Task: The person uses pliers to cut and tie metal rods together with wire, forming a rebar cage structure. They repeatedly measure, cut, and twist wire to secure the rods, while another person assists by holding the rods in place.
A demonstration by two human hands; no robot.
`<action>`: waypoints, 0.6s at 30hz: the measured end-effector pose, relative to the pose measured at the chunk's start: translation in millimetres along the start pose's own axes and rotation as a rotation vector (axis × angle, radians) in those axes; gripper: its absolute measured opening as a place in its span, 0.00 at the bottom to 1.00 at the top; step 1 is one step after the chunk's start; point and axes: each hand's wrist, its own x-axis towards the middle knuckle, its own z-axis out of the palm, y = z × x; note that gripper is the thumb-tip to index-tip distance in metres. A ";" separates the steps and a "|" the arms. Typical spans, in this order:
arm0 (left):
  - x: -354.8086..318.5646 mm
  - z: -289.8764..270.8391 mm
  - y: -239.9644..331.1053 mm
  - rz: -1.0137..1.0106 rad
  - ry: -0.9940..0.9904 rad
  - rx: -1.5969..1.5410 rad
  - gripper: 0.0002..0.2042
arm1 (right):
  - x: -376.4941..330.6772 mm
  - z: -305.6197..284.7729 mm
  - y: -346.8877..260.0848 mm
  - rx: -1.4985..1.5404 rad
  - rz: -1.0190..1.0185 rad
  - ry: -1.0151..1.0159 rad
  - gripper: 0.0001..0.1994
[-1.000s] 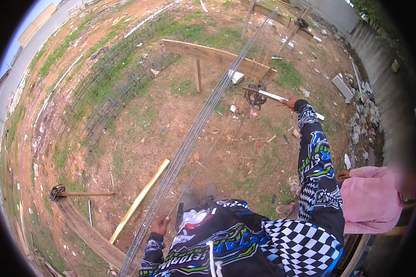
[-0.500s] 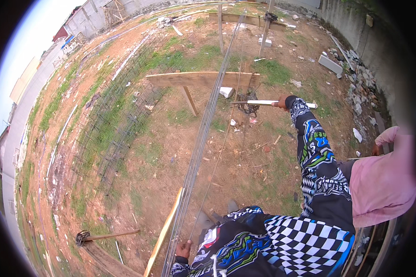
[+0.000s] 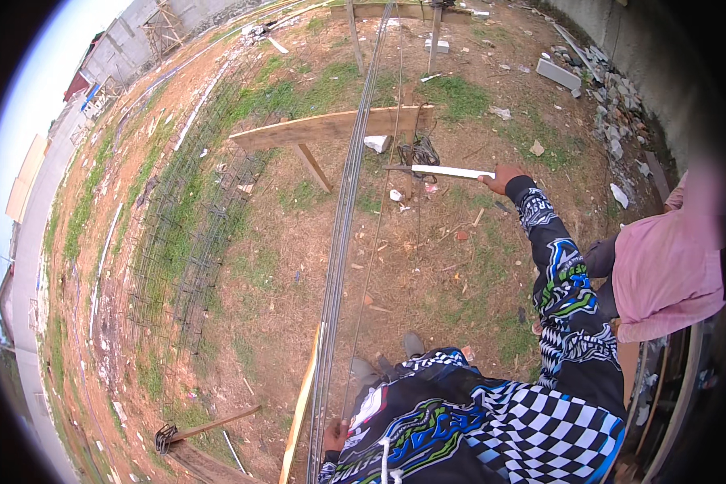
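My right hand (image 3: 502, 177), arm stretched out ahead and to the right, is closed round the end of a long white-handled bar (image 3: 452, 172). The bar's dark metal tip reaches left to a thin steel rod (image 3: 373, 270); whether they touch I cannot tell. Low in the view, my left hand (image 3: 336, 434) is closed on the near part of that rod, beside my body. Left of the rod lies a bundle of long steel bars (image 3: 341, 242), running far away from me across a wooden crosspiece (image 3: 298, 129) on posts.
A coil of dark wire (image 3: 421, 153) hangs by the crosspiece. Steel bar cages (image 3: 185, 250) lie on grass to the left. A pale timber (image 3: 301, 407) slants beside the bundle. A person in a pink top (image 3: 669, 262) is close on my right. Rubble (image 3: 613, 121) lines the wall.
My right hand has shifted its grip to the end of the white bar, which earlier stuck out beyond it. The view has turned slightly. My left hand stays by the rod.
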 end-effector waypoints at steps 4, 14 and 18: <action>43.5 5.6 5.3 0.426 -0.127 0.018 0.20 | 15.0 -12.2 18.9 -0.037 0.024 -0.016 0.38; 161.0 116.9 180.5 0.486 0.130 0.298 0.24 | -5.7 -16.2 5.8 -0.131 -0.042 0.130 0.35; 172.8 126.7 174.2 0.460 0.261 0.464 0.29 | -16.3 -26.7 -10.8 -0.129 0.006 0.079 0.34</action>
